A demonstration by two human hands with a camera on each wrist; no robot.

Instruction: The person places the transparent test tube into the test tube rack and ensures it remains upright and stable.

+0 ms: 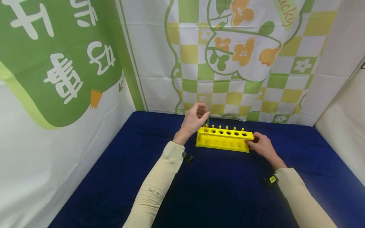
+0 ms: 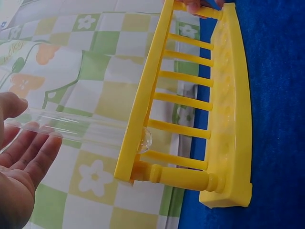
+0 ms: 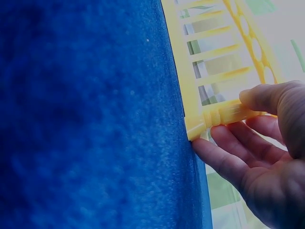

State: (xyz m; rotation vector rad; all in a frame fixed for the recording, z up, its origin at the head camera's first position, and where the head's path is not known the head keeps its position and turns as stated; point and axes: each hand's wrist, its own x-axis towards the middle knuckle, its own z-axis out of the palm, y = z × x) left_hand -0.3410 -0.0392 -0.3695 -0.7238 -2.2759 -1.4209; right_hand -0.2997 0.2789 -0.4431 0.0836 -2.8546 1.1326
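A yellow test tube rack stands upright on the dark blue cloth, with a row of several round holes along its top bar. My left hand pinches a clear glass test tube between thumb and fingers, above the rack's left end. The tube's rounded bottom has passed through the leftmost hole and hangs just under the top bar, well above the base. At the opposite end, my right hand grips the rack's end post with thumb and fingers. No tube shows in the other holes.
Dark blue cloth covers the table. Behind the rack hangs a patterned curtain with green and yellow checks, close to the table's back edge. A white and green curtain borders the left side, and a pale one the right.
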